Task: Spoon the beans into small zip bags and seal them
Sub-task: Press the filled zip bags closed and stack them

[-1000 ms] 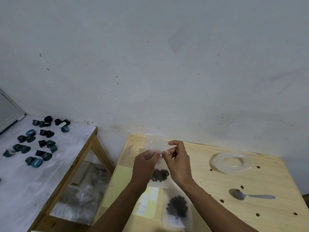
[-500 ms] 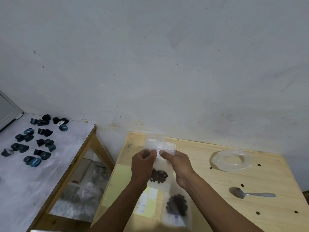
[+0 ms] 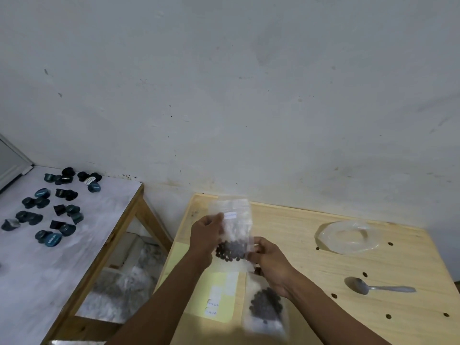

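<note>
I hold a small clear zip bag (image 3: 235, 227) upright above the wooden table (image 3: 293, 245); dark beans (image 3: 231, 250) sit in its lower part. My left hand (image 3: 205, 239) grips the bag's left edge near the top. My right hand (image 3: 270, 261) holds its lower right corner. A second zip bag of beans (image 3: 266, 307) lies flat on the table just under my right wrist. A metal spoon (image 3: 378, 288) rests on the table to the right, bowl pointing left. A clear, empty-looking plastic dish (image 3: 348, 236) sits at the back right.
Yellow sheets with small white labels (image 3: 219, 295) lie on the table under my arms. The wooden top has several round holes. To the left, a separate white-topped table (image 3: 49, 270) carries several dark blue capsules (image 3: 52, 210). A plain wall rises behind both.
Both hands were pinching along the bag's top strip. My right hand has dropped to the bag's lower right corner, and the bag now stands taller in my left hand.
</note>
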